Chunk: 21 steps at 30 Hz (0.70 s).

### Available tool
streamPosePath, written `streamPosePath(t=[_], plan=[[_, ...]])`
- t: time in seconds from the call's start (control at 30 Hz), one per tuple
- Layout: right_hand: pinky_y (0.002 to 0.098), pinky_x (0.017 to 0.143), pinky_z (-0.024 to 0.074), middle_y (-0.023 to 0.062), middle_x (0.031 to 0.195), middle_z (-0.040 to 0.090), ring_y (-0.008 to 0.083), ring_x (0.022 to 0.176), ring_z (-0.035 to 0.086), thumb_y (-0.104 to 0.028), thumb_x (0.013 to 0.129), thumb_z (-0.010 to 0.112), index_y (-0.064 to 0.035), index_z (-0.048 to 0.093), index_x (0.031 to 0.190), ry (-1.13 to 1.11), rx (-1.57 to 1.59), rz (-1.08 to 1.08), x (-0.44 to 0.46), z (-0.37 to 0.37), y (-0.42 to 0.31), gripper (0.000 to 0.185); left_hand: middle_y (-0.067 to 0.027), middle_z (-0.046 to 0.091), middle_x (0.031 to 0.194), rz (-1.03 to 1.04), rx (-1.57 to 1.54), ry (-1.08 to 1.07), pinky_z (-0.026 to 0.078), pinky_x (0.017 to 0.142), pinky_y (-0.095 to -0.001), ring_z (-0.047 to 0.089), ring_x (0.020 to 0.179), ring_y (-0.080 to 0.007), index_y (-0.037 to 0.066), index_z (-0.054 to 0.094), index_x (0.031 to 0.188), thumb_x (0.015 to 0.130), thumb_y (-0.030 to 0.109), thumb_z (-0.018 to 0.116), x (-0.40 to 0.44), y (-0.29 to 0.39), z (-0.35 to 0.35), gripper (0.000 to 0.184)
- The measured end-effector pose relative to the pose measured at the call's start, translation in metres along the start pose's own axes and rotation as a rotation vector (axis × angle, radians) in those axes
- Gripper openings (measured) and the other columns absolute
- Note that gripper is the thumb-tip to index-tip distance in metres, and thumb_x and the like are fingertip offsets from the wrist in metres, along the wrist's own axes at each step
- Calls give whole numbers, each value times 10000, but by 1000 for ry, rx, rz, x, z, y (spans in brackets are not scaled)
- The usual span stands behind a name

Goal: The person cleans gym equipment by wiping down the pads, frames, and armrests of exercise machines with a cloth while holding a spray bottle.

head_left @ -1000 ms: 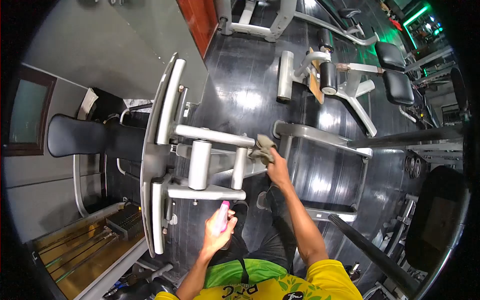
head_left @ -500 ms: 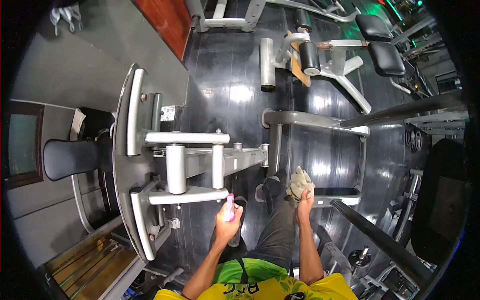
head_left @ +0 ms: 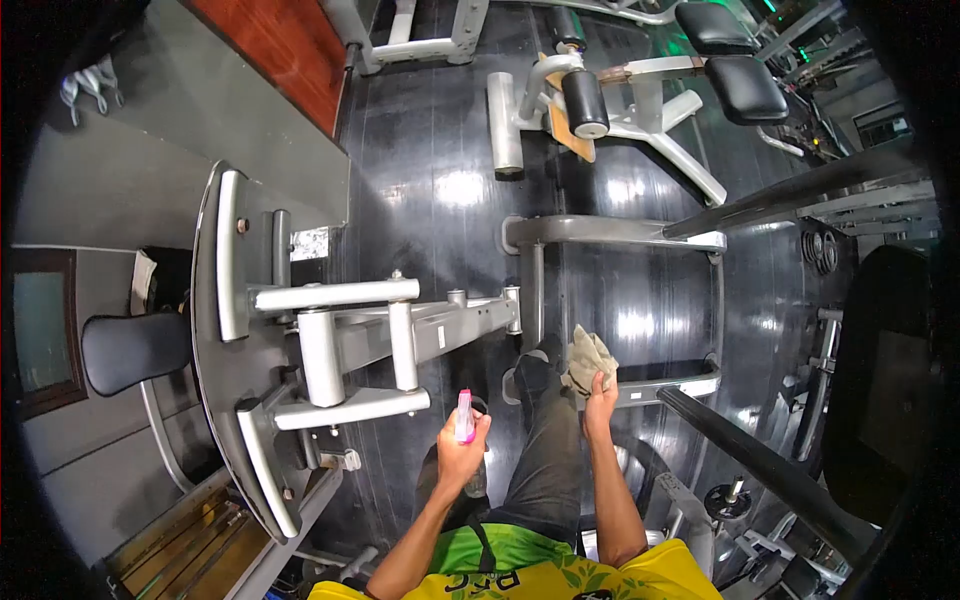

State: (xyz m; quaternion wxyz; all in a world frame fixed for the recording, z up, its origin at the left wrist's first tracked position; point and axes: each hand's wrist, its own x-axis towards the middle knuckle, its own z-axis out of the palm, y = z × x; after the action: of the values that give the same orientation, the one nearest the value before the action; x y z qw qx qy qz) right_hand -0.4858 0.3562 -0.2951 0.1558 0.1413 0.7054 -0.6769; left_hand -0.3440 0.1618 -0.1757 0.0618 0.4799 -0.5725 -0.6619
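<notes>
My left hand (head_left: 459, 452) is wrapped round the neck of a spray bottle (head_left: 465, 418). Its pink and white trigger head points away from me, and part of its see-through body shows below my hand. A crumpled beige cloth (head_left: 591, 362) is gripped in my right hand (head_left: 601, 403), held out over my leg. To the left of the bottle is the end of a silver arm (head_left: 352, 409) of a gym machine, apart from my hand. Near the cloth, a grey frame tube (head_left: 655, 392) runs low over the floor.
The machine's large dark plate (head_left: 215, 375) stands at my left. A bench with black roller pads (head_left: 584, 103) is ahead. Dark slanted bars (head_left: 765, 470) cross on my right, near a weight plate (head_left: 727, 501). Black flooring (head_left: 430, 190) lies between the machines.
The view has turned slightly, so the machine at left sits further left and the benches ahead sit higher. Both hands keep their grips; the cloth hangs in a different fold.
</notes>
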Motion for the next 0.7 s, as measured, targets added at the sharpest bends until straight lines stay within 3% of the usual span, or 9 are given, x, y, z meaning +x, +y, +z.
streamPosePath(t=[0.23, 0.37, 0.43, 0.5, 0.53, 0.57, 0.6, 0.63, 0.7], plan=[[300, 908, 400, 103, 1183, 558, 186, 1044, 528, -255, 966, 481, 19, 456, 1264, 14, -27, 54, 0, 13, -12, 406, 6, 539, 612, -128, -15, -7, 433, 450, -241, 524, 488, -71, 34, 564, 839, 844, 120, 650, 2, -1, 0, 122], [320, 906, 413, 132, 1156, 586, 209, 1051, 547, -257, 956, 494, 0, 482, 1253, -159, -224, 8, 5, 53, 6, 392, 2, 541, 614, 26, -42, -23, 430, 467, -227, 535, 514, -67, 34, 566, 892, 841, 64, 639, -4, 2, -4, 94], [334, 876, 441, 152, 1123, 608, 213, 1028, 577, -144, 922, 519, 6, 519, 1198, -245, -298, -57, -5, 97, 11, 314, -2, 548, 620, 105, -8, -13, 429, 473, -223, 538, 522, -67, 30, 563, 910, 838, 44, 637, -11, 8, -10, 104], [357, 856, 453, 213, 1026, 606, 358, 984, 587, -23, 793, 536, 27, 547, 1084, -318, -435, -211, -32, 148, -7, 296, -16, 569, 645, 160, 91, -29, 428, 483, -220, 548, 539, -69, 14, 554, 936, 833, 18, 631, -17, 16, -21, 128], [395, 826, 466, 240, 976, 586, 421, 943, 566, -33, 760, 529, 37, 550, 1052, -454, -288, -229, -39, 169, -1, 301, -23, 576, 647, 136, 2, -8, 432, 488, -219, 556, 550, -71, 2, 553, 933, 836, 4, 613, -21, 15, -24, 114], [424, 824, 476, 241, 973, 586, 416, 935, 574, -35, 740, 532, 34, 559, 1047, -457, -416, -633, -44, 187, 21, 316, -35, 592, 653, 91, -5, 7, 452, 528, -229, 565, 559, -86, -3, 560, 939, 827, 10, 616, -23, 21, -29, 126], [435, 870, 475, 241, 991, 587, 409, 962, 577, -42, 720, 550, 32, 567, 1044, -712, -301, -652, -51, 196, 5, 333, -44, 607, 682, 133, 46, 2, 462, 555, -236, 574, 580, -93, -5, 564, 940, 822, 20, 622, -24, 20, -36, 134], [443, 906, 470, 240, 1007, 587, 400, 998, 573, -14, 703, 541, 22, 575, 1052, -633, -415, -855, -57, 216, 4, 352, -52, 622, 711, 176, 98, -4, 473, 583, -243, 583, 600, -101, -8, 568, 940, 816, 29, 628, -25, 19, -44, 142], [442, 905, 473, 219, 1019, 592, 386, 1015, 573, 18, 691, 518, 7, 583, 1042, -677, -458, -812, -46, 206, 33, 357, -69, 644, 780, 187, 123, -3, 481, 623, -252, 599, 651, -111, -7, 576, 941, 809, 36, 630, -24, 27, -53, 149]])
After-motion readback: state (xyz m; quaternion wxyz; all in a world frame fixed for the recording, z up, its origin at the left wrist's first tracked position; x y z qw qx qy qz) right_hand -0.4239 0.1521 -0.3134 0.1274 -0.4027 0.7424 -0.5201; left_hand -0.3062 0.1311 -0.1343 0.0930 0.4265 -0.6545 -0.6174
